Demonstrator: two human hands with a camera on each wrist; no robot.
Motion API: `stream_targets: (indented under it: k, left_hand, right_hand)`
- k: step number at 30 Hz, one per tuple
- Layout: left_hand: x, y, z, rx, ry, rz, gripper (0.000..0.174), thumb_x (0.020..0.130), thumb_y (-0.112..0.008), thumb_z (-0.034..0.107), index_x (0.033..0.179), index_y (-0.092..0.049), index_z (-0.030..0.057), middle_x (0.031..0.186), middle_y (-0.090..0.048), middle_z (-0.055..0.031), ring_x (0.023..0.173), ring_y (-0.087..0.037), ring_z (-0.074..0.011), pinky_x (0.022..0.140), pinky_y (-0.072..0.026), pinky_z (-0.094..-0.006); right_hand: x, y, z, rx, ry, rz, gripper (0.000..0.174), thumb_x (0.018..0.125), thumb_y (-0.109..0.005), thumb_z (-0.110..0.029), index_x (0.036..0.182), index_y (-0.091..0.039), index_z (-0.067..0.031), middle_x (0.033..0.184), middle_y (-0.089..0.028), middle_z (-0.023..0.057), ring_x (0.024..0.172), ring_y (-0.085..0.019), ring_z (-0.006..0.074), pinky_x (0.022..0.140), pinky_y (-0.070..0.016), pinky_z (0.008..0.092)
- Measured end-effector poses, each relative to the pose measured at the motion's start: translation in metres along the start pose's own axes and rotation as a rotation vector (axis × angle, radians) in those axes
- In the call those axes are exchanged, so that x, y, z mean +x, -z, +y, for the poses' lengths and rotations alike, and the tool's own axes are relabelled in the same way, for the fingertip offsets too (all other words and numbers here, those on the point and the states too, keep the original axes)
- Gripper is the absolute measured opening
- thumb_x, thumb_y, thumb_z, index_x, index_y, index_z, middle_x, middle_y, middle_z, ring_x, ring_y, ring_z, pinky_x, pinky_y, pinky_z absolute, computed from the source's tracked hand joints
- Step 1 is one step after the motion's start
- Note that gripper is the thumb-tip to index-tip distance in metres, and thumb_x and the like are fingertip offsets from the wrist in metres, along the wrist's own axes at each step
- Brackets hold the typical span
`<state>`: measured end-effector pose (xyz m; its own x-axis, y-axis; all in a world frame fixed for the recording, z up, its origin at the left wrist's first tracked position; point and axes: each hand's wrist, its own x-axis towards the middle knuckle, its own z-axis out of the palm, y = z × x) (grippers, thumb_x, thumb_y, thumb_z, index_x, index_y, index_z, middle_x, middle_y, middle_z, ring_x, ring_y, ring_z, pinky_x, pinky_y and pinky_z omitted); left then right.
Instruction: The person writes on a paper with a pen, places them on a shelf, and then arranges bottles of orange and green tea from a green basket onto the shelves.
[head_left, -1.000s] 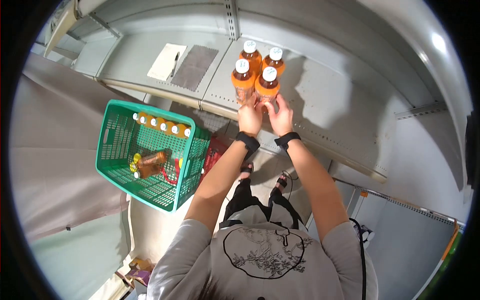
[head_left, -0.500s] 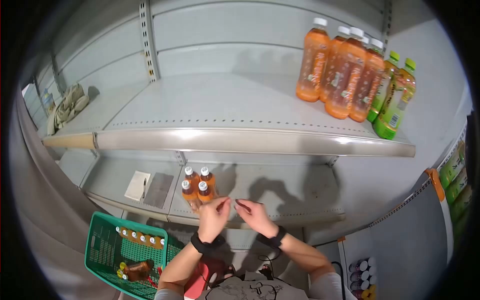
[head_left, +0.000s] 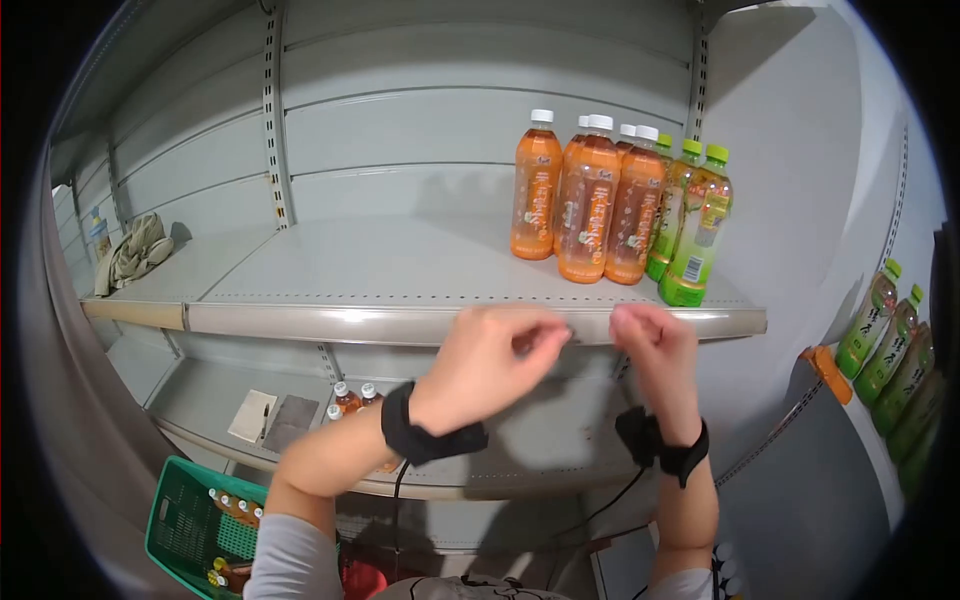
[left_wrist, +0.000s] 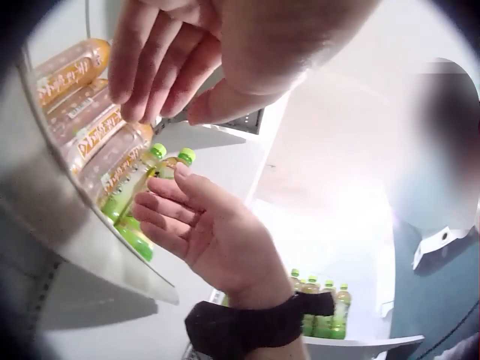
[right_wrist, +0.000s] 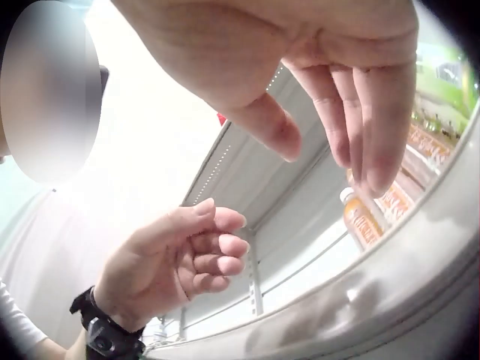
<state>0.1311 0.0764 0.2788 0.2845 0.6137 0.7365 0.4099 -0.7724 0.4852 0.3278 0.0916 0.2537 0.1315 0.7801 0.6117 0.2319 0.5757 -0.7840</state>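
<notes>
Both hands are raised in front of the upper shelf's front edge (head_left: 290,323), and neither holds anything. My left hand (head_left: 490,360) has loosely bent fingers pointing right. A short gap away is my right hand (head_left: 660,350), its fingers also bent, below the bottles in the head view. Orange drink bottles (head_left: 590,225) with white caps stand upright in a group at the upper shelf's right. Beside them, green-capped bottles (head_left: 697,245) stand at the shelf's right end. On the lower shelf, white-capped orange bottles (head_left: 346,400) are partly hidden by my left arm.
A green basket (head_left: 160,520) with bottles inside stands at lower left. A notepad (head_left: 251,415) with a pen and a grey cloth (head_left: 291,424) lie on the lower shelf. A crumpled cloth (head_left: 138,250) sits at the upper shelf's left. More green bottles (head_left: 868,325) line a shelf at right.
Both hands have left the lower shelf's orange bottles, where they were touching one, and risen to the upper shelf's edge. The head view has tilted up, bringing the upper shelf into sight.
</notes>
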Motion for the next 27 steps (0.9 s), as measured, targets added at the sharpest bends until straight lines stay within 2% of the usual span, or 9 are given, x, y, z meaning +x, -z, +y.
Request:
stream_targets:
  k: [2, 6, 7, 9, 10, 12, 19, 21, 27]
  left_hand:
    - [0.033, -0.007, -0.001, -0.075, 0.038, -0.009, 0.017, 0.078, -0.062, 0.013, 0.086, -0.064, -0.0017, 0.074, -0.066, -0.0109, 0.071, -0.064, -0.0141, 0.061, -0.0498, -0.0253]
    - [0.096, -0.033, -0.038, 0.078, -0.058, 0.194, 0.030, 0.075, -0.064, 0.022, 0.089, -0.060, -0.0041, 0.076, -0.065, -0.0141, 0.070, -0.064, -0.0192, 0.061, -0.0496, -0.0291]
    - [0.106, -0.035, -0.037, 0.079, -0.056, 0.189, 0.030, 0.075, -0.064, 0.022, 0.089, -0.060, -0.0041, 0.076, -0.065, -0.0141, 0.070, -0.064, -0.0192, 0.061, -0.0496, -0.0291]
    - [0.121, -0.036, -0.036, 0.258, 0.088, 0.112, 0.034, 0.072, -0.064, 0.027, 0.085, -0.061, -0.0045, 0.078, -0.063, -0.0199, 0.075, -0.063, -0.0316, 0.068, -0.0492, -0.0385]
    - [0.126, -0.038, -0.038, 0.262, 0.091, 0.111, 0.034, 0.072, -0.064, 0.027, 0.085, -0.061, -0.0045, 0.078, -0.063, -0.0199, 0.075, -0.063, -0.0316, 0.068, -0.0492, -0.0385]
    - [0.133, -0.045, -0.049, 0.275, 0.202, 0.075, 0.039, 0.071, -0.066, 0.031, 0.083, -0.061, -0.0054, 0.078, -0.063, -0.0213, 0.076, -0.062, -0.0345, 0.069, -0.0485, -0.0399]
    - [0.145, -0.059, -0.070, 0.159, 0.230, 0.064, 0.044, 0.071, -0.066, 0.035, 0.083, -0.061, -0.0066, 0.080, -0.062, -0.0237, 0.079, -0.062, -0.0349, 0.071, -0.0483, -0.0394]
    - [0.151, -0.065, -0.075, 0.187, 0.262, -0.008, 0.048, 0.076, -0.065, 0.033, 0.101, -0.056, -0.0079, 0.086, -0.062, -0.0179, 0.079, -0.061, -0.0234, 0.068, -0.0478, -0.0321]
    - [0.154, -0.074, -0.083, 0.110, 0.326, 0.060, 0.041, 0.080, -0.063, 0.023, 0.105, -0.052, -0.0071, 0.091, -0.062, -0.0166, 0.080, -0.062, -0.0215, 0.068, -0.0488, -0.0315]
  right_hand:
    - [0.027, 0.010, -0.004, -0.042, 0.091, 0.021, 0.024, 0.078, -0.065, -0.016, 0.089, -0.062, 0.0057, 0.072, -0.065, 0.0069, 0.066, -0.059, 0.0075, 0.059, -0.0464, 0.0212]
    - [0.076, 0.009, 0.001, -0.381, 0.082, 0.134, 0.040, 0.072, -0.068, -0.028, 0.090, -0.062, 0.0071, 0.074, -0.064, 0.0175, 0.071, -0.064, 0.0226, 0.065, -0.0495, 0.0295]
    - [0.084, 0.008, 0.003, -0.378, 0.078, 0.134, 0.040, 0.072, -0.068, -0.028, 0.090, -0.062, 0.0071, 0.074, -0.064, 0.0175, 0.071, -0.064, 0.0226, 0.065, -0.0495, 0.0295]
    - [0.102, 0.002, 0.014, -0.472, 0.115, 0.183, 0.039, 0.071, -0.068, -0.028, 0.089, -0.062, 0.0067, 0.076, -0.064, 0.0180, 0.072, -0.064, 0.0249, 0.066, -0.0494, 0.0308]
    - [0.110, 0.001, 0.020, -0.468, 0.113, 0.180, 0.039, 0.071, -0.068, -0.028, 0.089, -0.062, 0.0067, 0.076, -0.064, 0.0180, 0.072, -0.064, 0.0249, 0.066, -0.0494, 0.0308]
    - [0.125, -0.001, 0.032, -0.323, -0.049, 0.027, 0.038, 0.070, -0.068, -0.028, 0.089, -0.063, 0.0055, 0.078, -0.064, 0.0176, 0.072, -0.064, 0.0257, 0.067, -0.0490, 0.0318]
    - [0.139, -0.011, 0.047, -0.231, -0.036, -0.005, 0.035, 0.071, -0.067, -0.025, 0.089, -0.063, 0.0043, 0.079, -0.065, 0.0161, 0.074, -0.063, 0.0248, 0.069, -0.0484, 0.0314]
    - [0.136, -0.010, 0.038, -0.286, -0.056, -0.034, 0.036, 0.070, -0.068, -0.024, 0.091, -0.063, 0.0046, 0.082, -0.065, 0.0165, 0.077, -0.064, 0.0247, 0.070, -0.0485, 0.0311]
    - [0.145, -0.010, 0.053, -0.272, -0.056, -0.009, 0.038, 0.069, -0.071, -0.023, 0.094, -0.063, 0.0047, 0.085, -0.065, 0.0164, 0.079, -0.064, 0.0236, 0.071, -0.0488, 0.0310]
